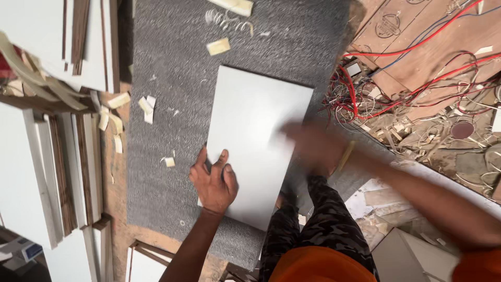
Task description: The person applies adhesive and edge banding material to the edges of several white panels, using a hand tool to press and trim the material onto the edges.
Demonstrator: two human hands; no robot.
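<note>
A flat, smooth white rectangular panel [250, 141] lay on a coarse grey carpet mat [167, 172], near its right edge, the soft pile likely there to protect the panel's face. The left hand [214, 183] pressed down on the panel's left edge, fingers spread wide, seemingly steadying it. The right hand [313, 143] was motion-blurred over the panel's right edge; I cannot tell its grip. Pale edging scraps [147, 107] littered the mat; tangled red wires [360, 96] lay beyond its right edge.
</note>
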